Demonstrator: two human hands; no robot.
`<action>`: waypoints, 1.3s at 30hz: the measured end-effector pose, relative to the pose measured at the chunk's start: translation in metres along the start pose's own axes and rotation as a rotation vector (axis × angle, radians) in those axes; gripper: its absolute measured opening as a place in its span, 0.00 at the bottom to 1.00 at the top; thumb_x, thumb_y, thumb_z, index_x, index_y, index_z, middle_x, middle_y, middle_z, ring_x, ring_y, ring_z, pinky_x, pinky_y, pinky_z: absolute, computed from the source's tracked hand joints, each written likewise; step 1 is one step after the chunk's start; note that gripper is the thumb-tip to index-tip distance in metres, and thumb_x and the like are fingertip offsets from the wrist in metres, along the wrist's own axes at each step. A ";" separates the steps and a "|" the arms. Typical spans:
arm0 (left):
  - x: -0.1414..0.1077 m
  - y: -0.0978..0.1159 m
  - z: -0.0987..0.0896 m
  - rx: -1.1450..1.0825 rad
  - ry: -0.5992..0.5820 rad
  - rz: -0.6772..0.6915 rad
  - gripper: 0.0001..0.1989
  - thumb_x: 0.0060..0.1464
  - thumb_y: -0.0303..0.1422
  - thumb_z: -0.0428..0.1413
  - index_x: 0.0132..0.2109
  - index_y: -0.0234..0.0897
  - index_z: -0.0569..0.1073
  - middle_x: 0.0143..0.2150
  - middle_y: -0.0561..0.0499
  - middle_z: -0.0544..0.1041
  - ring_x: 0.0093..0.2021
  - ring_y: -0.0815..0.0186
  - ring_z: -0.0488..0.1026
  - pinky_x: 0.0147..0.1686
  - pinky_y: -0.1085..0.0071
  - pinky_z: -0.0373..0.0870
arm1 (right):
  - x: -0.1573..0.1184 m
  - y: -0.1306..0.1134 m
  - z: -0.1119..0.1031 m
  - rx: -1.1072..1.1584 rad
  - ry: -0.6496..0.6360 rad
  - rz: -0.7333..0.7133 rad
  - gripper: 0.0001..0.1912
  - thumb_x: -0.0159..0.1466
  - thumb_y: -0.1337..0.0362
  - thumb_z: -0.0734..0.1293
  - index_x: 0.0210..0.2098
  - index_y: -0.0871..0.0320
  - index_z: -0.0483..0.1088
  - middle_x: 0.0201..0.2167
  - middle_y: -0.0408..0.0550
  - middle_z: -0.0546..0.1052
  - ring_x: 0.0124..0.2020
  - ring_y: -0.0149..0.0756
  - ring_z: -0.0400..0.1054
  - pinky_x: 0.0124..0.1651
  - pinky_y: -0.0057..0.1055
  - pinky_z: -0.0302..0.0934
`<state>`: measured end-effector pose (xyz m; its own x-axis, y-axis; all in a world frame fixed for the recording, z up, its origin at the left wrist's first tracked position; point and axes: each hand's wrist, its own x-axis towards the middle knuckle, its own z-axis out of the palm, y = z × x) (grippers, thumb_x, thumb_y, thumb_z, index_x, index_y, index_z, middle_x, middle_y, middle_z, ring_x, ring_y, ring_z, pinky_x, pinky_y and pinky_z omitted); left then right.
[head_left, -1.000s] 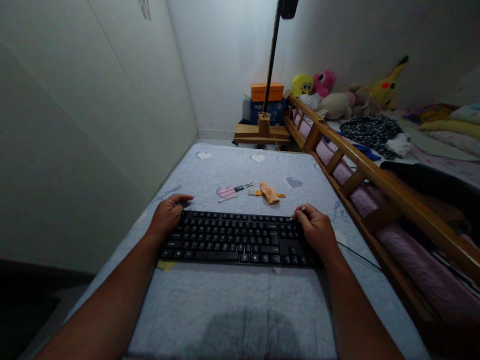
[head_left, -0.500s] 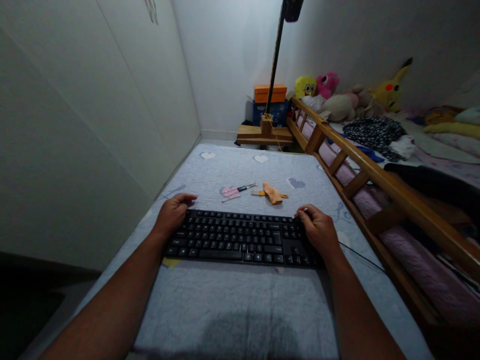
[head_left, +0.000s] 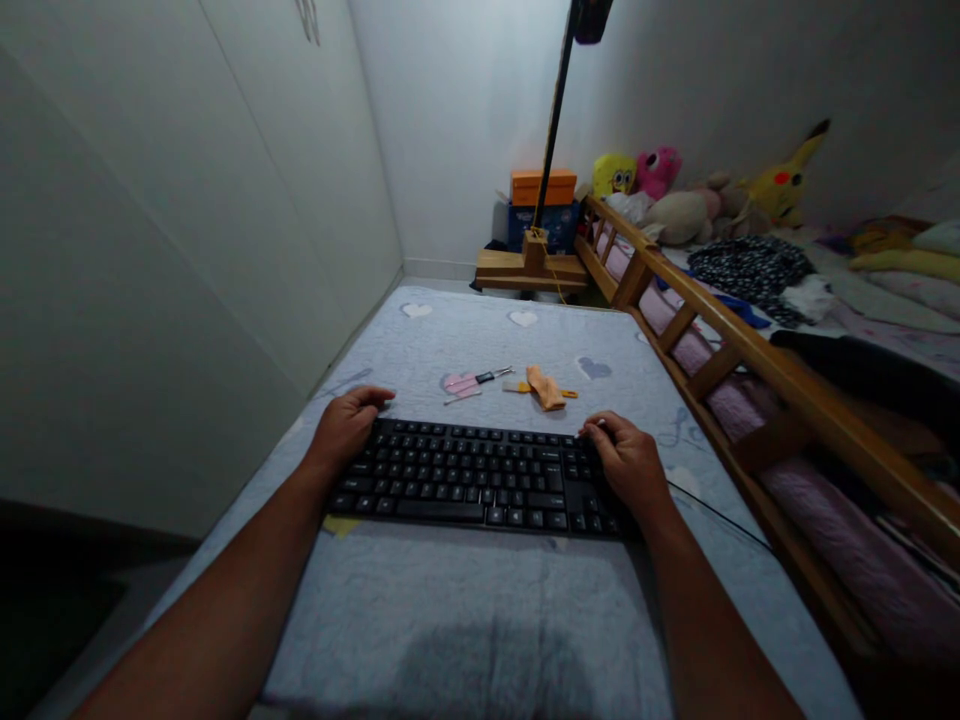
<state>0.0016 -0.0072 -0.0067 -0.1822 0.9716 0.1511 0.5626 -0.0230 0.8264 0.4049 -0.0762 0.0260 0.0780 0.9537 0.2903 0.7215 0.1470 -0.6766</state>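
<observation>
Resting flat on the pale blue cover (head_left: 442, 600), the black keyboard (head_left: 465, 478) sits right between both hands, keys up, spacebar side towards the person. Left hand (head_left: 345, 432) is up against its left end, thumb and forefinger reaching past the top corner; honestly can't tell if it's gripping the edge or just leaning there. Right hand (head_left: 624, 458) is over the number pad end, thumb and fingertips pinched together on some small pale thing (head_left: 601, 424) near the top row, too tiny to make out properly.

Just beyond the keyboard there's a thin tool with a black grip (head_left: 486, 377), a skinny white stick (head_left: 463, 398) beside it, and a yellow-handled brush (head_left: 517, 387) with an orange cloth (head_left: 547, 389) lying across it. A black cable (head_left: 720, 517) runs off on the right towards the wooden bed rail (head_left: 705, 305).
</observation>
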 end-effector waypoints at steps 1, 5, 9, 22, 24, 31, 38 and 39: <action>0.000 0.000 0.000 0.003 0.002 0.000 0.18 0.41 0.32 0.52 0.39 0.37 0.81 0.43 0.46 0.84 0.47 0.52 0.80 0.57 0.57 0.73 | 0.000 -0.001 0.000 0.002 -0.006 -0.005 0.12 0.65 0.56 0.62 0.32 0.53 0.74 0.31 0.48 0.80 0.36 0.42 0.73 0.42 0.34 0.61; -0.001 -0.001 0.000 0.022 -0.005 -0.011 0.19 0.43 0.34 0.52 0.41 0.37 0.81 0.42 0.46 0.84 0.45 0.52 0.79 0.54 0.57 0.73 | 0.000 -0.003 0.000 0.012 -0.021 -0.009 0.12 0.65 0.56 0.61 0.32 0.52 0.73 0.31 0.48 0.80 0.37 0.42 0.73 0.43 0.35 0.61; 0.000 -0.002 -0.001 0.042 -0.009 -0.011 0.18 0.44 0.35 0.53 0.40 0.37 0.82 0.42 0.46 0.84 0.46 0.52 0.79 0.55 0.58 0.72 | 0.000 -0.003 0.000 0.011 -0.016 -0.007 0.12 0.64 0.56 0.61 0.31 0.52 0.73 0.29 0.47 0.79 0.36 0.42 0.73 0.42 0.35 0.61; -0.002 0.000 -0.002 0.058 -0.022 -0.023 0.17 0.43 0.34 0.52 0.39 0.38 0.82 0.38 0.48 0.84 0.41 0.53 0.79 0.50 0.59 0.75 | -0.005 -0.003 -0.004 -0.001 -0.057 -0.023 0.13 0.66 0.56 0.61 0.30 0.52 0.73 0.30 0.47 0.79 0.35 0.41 0.73 0.42 0.35 0.61; -0.002 -0.001 -0.002 0.055 -0.020 -0.018 0.17 0.43 0.34 0.53 0.38 0.38 0.82 0.39 0.48 0.84 0.42 0.53 0.79 0.51 0.59 0.75 | -0.006 -0.002 -0.004 -0.001 -0.057 -0.026 0.13 0.66 0.56 0.61 0.30 0.52 0.73 0.30 0.46 0.78 0.35 0.41 0.73 0.42 0.34 0.61; -0.001 0.004 -0.001 0.016 -0.017 -0.018 0.14 0.42 0.34 0.53 0.36 0.39 0.81 0.41 0.48 0.85 0.48 0.52 0.79 0.57 0.58 0.72 | -0.004 0.000 -0.002 0.009 -0.036 -0.024 0.12 0.66 0.57 0.61 0.30 0.52 0.73 0.30 0.46 0.79 0.35 0.41 0.73 0.42 0.35 0.61; -0.002 0.007 -0.001 0.000 -0.027 -0.037 0.14 0.43 0.34 0.54 0.36 0.39 0.81 0.39 0.48 0.84 0.46 0.52 0.79 0.57 0.58 0.72 | -0.003 -0.001 -0.001 0.023 -0.013 -0.012 0.12 0.65 0.56 0.61 0.31 0.52 0.73 0.31 0.47 0.79 0.36 0.42 0.73 0.42 0.35 0.61; -0.002 0.007 -0.001 -0.003 -0.031 -0.035 0.14 0.43 0.34 0.54 0.36 0.39 0.81 0.39 0.48 0.84 0.46 0.52 0.79 0.57 0.58 0.72 | -0.003 -0.001 -0.001 0.024 -0.010 -0.013 0.12 0.65 0.56 0.61 0.32 0.52 0.73 0.31 0.47 0.79 0.36 0.42 0.73 0.42 0.35 0.61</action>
<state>0.0051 -0.0095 -0.0010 -0.1767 0.9786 0.1056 0.5543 0.0103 0.8322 0.4047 -0.0793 0.0267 0.0620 0.9543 0.2923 0.7060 0.1651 -0.6887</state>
